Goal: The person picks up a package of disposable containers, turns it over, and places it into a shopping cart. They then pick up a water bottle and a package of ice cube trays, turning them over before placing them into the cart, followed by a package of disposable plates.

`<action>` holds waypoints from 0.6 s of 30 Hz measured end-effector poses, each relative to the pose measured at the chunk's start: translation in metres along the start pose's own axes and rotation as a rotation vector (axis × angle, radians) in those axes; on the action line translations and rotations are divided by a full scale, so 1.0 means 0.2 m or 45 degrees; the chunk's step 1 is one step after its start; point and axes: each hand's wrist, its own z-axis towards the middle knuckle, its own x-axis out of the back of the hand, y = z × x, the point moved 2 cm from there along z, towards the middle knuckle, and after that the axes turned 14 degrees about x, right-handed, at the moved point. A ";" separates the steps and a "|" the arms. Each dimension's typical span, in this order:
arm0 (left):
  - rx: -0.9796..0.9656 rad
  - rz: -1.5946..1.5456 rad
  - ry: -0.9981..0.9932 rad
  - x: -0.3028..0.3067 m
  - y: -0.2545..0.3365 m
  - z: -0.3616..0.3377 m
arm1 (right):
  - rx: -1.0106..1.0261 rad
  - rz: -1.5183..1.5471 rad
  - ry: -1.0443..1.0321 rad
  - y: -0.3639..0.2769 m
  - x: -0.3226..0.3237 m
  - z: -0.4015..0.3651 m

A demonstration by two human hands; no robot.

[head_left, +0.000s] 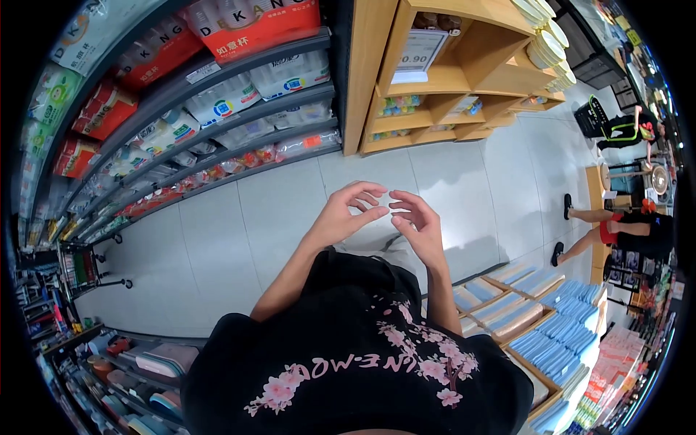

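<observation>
My left hand (351, 214) is held out in front of my body, its fingers curved and spread from the thumb, with nothing in it. Facing it, fingertips almost meeting, is my right hand (418, 226), also curved and holding nothing. A narrow gap separates the two. Below them I see the grey tiled floor (283, 196) and my black shirt (326, 333) with pink blossoms. Neither hand touches any goods.
Dark shelving (275, 105) with packs of cups rises at the front left. A wooden display unit (355, 109) stands ahead. Bins of folded blue cloths (551, 348) are at my right. Another person (623, 232) stands farther right, near a black basket (592, 118). A wheeled rack (87, 268) is at the left.
</observation>
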 end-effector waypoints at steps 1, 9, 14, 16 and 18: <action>0.006 0.009 0.014 -0.05 0.00 0.02 | -0.003 0.021 -0.021 0.00 0.06 0.01; 0.060 -0.048 0.058 -0.62 0.02 0.33 | -0.004 0.121 -0.184 -0.01 0.71 0.08; 0.086 -0.099 0.099 -0.95 0.11 0.49 | -0.029 0.182 -0.275 -0.03 1.10 0.10; 0.072 -0.105 0.130 -1.04 0.14 0.53 | -0.049 0.208 -0.295 -0.04 1.21 0.11; 0.075 -0.080 0.117 -1.10 0.17 0.58 | -0.055 0.238 -0.312 -0.05 1.30 0.13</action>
